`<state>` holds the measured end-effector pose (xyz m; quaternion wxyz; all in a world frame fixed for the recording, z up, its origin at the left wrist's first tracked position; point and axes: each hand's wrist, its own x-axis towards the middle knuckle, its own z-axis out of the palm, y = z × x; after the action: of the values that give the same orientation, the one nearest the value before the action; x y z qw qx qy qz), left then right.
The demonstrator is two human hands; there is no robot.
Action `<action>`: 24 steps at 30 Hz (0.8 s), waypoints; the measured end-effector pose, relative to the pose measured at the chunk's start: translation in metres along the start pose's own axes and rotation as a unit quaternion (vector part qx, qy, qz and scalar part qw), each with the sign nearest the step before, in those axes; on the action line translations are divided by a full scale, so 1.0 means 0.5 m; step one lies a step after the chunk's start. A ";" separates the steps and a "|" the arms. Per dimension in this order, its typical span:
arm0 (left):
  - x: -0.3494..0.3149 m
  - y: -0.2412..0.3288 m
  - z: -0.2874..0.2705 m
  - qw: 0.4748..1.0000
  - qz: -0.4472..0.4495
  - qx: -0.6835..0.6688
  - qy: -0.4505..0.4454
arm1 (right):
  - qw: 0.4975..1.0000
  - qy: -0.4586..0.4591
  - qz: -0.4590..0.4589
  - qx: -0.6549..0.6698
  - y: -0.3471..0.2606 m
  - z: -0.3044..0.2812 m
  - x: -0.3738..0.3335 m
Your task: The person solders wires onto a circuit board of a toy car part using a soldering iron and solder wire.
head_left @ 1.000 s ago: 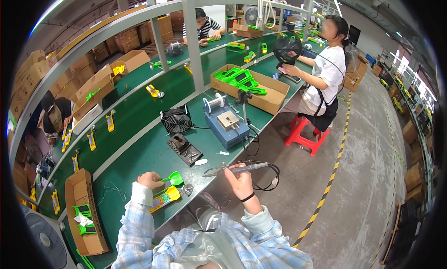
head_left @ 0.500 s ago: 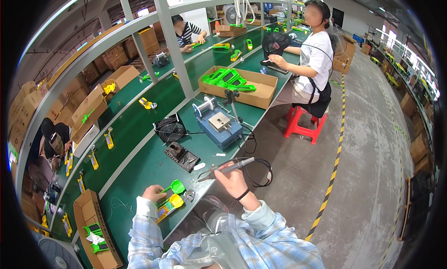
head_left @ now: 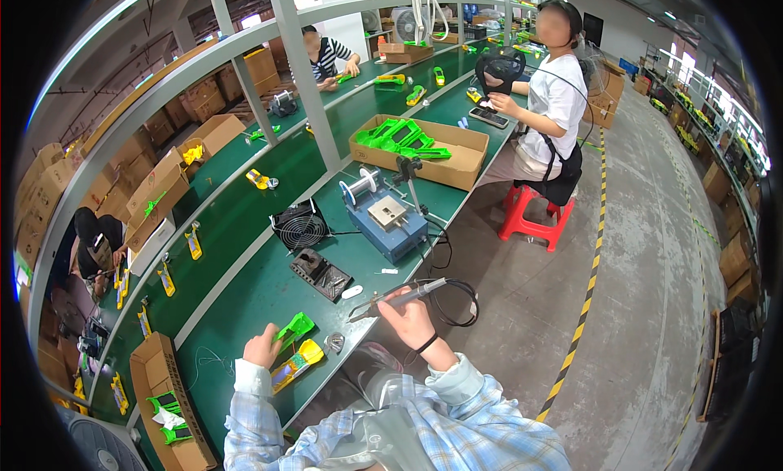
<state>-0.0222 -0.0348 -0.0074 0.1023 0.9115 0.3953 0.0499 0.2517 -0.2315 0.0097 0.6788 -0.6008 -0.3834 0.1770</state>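
My left hand (head_left: pixel 262 346) is closed on a green plastic housing half (head_left: pixel 295 328), held just above the bench. Right below it lies a yellow housing half (head_left: pixel 299 363) with small parts inside, too fine to make out. A small round metallic piece (head_left: pixel 335 341) rests beside the yellow housing, near the bench edge. My right hand (head_left: pixel 405 318) grips a soldering iron (head_left: pixel 412 296) by its grey handle, the tip pointing left over the bench edge. From the handle's end a black cord loops down.
Beyond my hands stand a black soldering stand (head_left: pixel 320 274), a black fan (head_left: pixel 299 226) and a blue soldering station (head_left: pixel 387 230). Cardboard boxes with green housings stand behind it (head_left: pixel 465 154) and at left (head_left: pixel 147 373). A co-worker (head_left: pixel 555 96) sits at right on a red stool (head_left: pixel 534 214).
My left hand has lifted and turned the green housing, moving it slightly away from the yellow one. My right hand with the soldering iron has barely moved. The co-worker's hands have shifted.
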 end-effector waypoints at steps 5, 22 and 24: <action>-0.022 -0.005 -0.008 0.998 -0.045 -0.038 -0.030 | 0.998 -0.031 0.045 -0.015 -0.010 0.004 -0.003; -0.096 0.079 -0.009 0.998 0.065 0.003 0.027 | 0.998 -0.036 0.052 -0.004 -0.010 -0.012 -0.004; -0.097 0.075 0.004 0.998 0.062 0.014 0.026 | 0.998 -0.046 0.048 -0.004 -0.010 -0.011 -0.001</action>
<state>-0.0284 -0.0955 -0.0015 0.0765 0.9341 0.3408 0.0740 0.2544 -0.2366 0.0144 0.6490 -0.6123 -0.3854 0.2353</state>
